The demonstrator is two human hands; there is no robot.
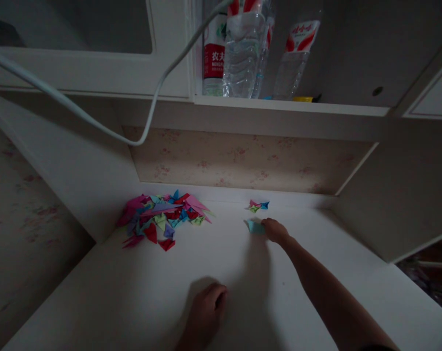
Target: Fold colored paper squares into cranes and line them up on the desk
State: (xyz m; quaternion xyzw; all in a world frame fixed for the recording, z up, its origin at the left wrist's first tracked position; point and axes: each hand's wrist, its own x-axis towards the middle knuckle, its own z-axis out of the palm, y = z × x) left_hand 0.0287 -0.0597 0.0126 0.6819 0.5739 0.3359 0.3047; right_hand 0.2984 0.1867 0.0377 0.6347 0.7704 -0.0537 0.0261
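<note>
My right hand [275,230] reaches out over the white desk [221,253], its fingers closed on a light-blue piece of folded paper [255,226]. Just behind it lie a few small folded papers in pink, green and blue [258,206]. My left hand [207,312] rests near the front of the desk with its fingers curled in; nothing shows between them. To the far left sits a pile of colourful folded papers [166,214], among them red, pink, purple, green and blue pieces.
Overhead, a shelf [290,106] holds clear plastic bottles [241,53] and a red-and-white labelled bottle [213,58]. A white cable [133,143] hangs in front of the cabinet. Side panels [389,195] bound the desk, and a flowered wall [239,158] stands behind it.
</note>
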